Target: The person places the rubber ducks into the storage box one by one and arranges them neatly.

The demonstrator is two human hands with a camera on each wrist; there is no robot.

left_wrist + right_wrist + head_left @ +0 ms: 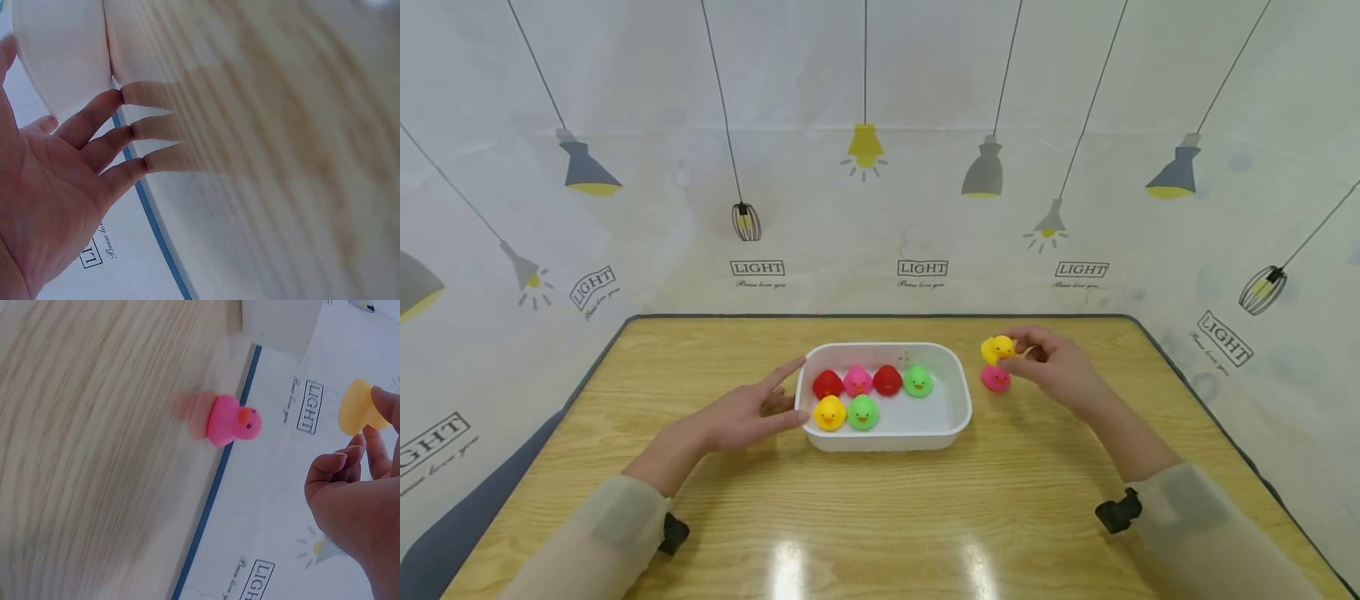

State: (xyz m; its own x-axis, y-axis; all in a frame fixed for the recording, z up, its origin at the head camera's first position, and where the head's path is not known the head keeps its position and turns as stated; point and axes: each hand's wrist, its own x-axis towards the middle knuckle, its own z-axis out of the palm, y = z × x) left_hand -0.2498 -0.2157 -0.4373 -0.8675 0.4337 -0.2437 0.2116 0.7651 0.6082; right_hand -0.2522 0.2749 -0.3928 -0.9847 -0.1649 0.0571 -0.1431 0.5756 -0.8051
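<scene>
My right hand (pixel 1051 371) pinches a yellow rubber duck (pixel 997 349) between thumb and fingers. In the right wrist view this duck (pixel 357 407) is up off the wood, and a pink rubber duck (pixel 229 421) stands on the table, apart from the hand. A white plastic tub (pixel 887 442) to the left holds two red ducks, a pink one, a yellow one and two green ones. Spread along the tub's left end, my left hand (pixel 741 417) touches its rim with thumb and index finger. Its other fingertips reach the tabletop in the left wrist view.
The wooden table (pixel 880 508) has a dark edge along its back and sides. Close behind it stands a pale wall sheet (pixel 820 283) printed with hanging lamps. A black wrist strap piece (pixel 1118 511) sits at the right sleeve, another (pixel 674 533) at the left.
</scene>
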